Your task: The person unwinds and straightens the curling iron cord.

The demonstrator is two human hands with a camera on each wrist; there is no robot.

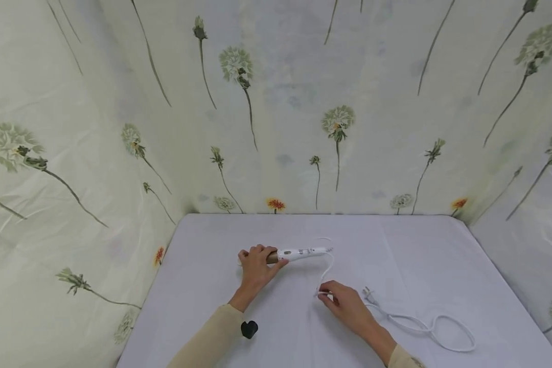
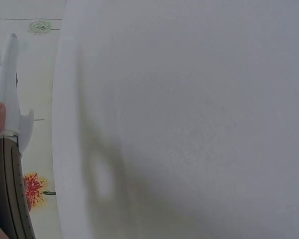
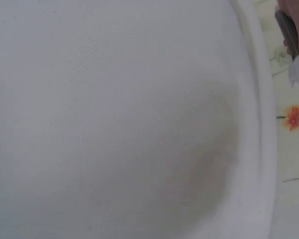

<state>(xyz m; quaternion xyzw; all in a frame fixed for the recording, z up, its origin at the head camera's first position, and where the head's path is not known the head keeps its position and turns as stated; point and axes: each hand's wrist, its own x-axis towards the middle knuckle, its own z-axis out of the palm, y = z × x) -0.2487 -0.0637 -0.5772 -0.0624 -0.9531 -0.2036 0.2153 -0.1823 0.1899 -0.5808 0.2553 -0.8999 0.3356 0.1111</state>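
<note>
My left hand (image 1: 256, 268) grips a curling iron (image 1: 302, 253) by its brown barrel, above the table. The white handle points right, with small buttons or marks along it. In the left wrist view the brown barrel (image 2: 9, 189) and a white lever (image 2: 26, 130) show at the left edge, with a thumb on the handle. From the handle's end a thin white cord (image 1: 329, 266) curves down to my right hand (image 1: 347, 305), which pinches it between thumb and fingers. Part of the barrel is hidden behind the left hand.
A white two-prong plug (image 1: 368, 295) lies right of the right hand, beside a loose loop of cord (image 1: 457, 350). White cloth covers the table (image 1: 202, 240). Flower-printed sheets (image 1: 285, 102) hang around its back and sides. A small black object (image 1: 249, 329) shows beside the left sleeve.
</note>
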